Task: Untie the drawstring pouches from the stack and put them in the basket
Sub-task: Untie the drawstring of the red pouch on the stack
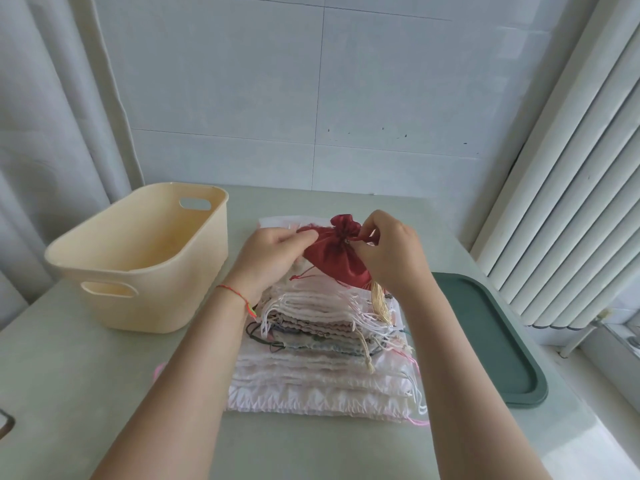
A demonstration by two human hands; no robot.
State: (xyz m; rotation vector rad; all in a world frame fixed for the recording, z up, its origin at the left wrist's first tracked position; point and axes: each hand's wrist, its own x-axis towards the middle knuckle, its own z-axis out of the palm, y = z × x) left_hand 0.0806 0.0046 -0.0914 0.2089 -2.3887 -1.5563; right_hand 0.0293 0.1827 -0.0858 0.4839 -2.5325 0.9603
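Both hands pinch a red pouch [332,258] above the stack [322,355]: left hand [273,258] its side, right hand [388,251] its string. The basket [138,258] sits at nine o'clock.

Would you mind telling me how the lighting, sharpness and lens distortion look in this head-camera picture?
Head view: soft, even daylight with only faint shadows under the basket; wide-angle bending curves the radiator and curtain at the edges; the red pouch and both hands, left and right, are fairly sharp; the stack looks pale, slightly washed out.
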